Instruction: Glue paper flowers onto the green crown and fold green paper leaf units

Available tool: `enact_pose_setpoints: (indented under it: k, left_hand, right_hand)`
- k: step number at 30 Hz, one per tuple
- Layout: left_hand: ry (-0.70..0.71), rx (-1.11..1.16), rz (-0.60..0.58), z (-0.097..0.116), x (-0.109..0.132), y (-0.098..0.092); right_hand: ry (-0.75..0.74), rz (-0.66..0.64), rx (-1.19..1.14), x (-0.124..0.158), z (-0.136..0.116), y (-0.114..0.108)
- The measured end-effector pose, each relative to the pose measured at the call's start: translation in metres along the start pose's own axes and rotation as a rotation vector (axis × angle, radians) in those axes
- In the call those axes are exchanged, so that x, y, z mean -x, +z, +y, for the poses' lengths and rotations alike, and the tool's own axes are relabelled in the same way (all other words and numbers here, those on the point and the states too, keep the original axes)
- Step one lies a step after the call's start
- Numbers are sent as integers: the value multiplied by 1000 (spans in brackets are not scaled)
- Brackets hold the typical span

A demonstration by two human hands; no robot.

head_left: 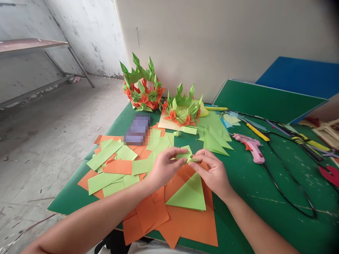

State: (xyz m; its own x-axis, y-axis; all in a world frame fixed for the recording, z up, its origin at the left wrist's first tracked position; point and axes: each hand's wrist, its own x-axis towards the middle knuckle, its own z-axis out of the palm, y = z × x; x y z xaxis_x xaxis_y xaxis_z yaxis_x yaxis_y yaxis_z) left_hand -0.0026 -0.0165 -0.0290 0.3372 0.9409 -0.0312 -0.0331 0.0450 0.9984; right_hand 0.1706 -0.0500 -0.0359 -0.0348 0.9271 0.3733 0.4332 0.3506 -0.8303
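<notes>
Between my two hands is a small piece of folded light green paper (186,153), pinched from both sides. My left hand (167,163) grips its left part between thumb and fingers. On the other side, the fingertips of my right hand (212,170) press on the right end. Right below them a green paper triangle (191,195) lies on a large orange sheet (202,229). Loose green strips (104,155) and orange paper pieces (148,211) are spread under and around my left forearm.
Two green and orange paper crowns (144,95) (182,109) stand at the back of the green table (238,211). A pink glue gun (251,146) with a black cord lies to the right. Further right are a yellow-handled cutter (256,131) and red-handled tool (329,175). A blurred purple object (137,129) lies left.
</notes>
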Motion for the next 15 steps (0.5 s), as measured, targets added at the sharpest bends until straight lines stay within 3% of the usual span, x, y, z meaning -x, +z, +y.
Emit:
enact_pose_setpoints:
  k: [15]
  left_hand:
    - [201,-153,0,3,4,5]
  right_hand:
    - [26,-15,19,-2,-3,-1]
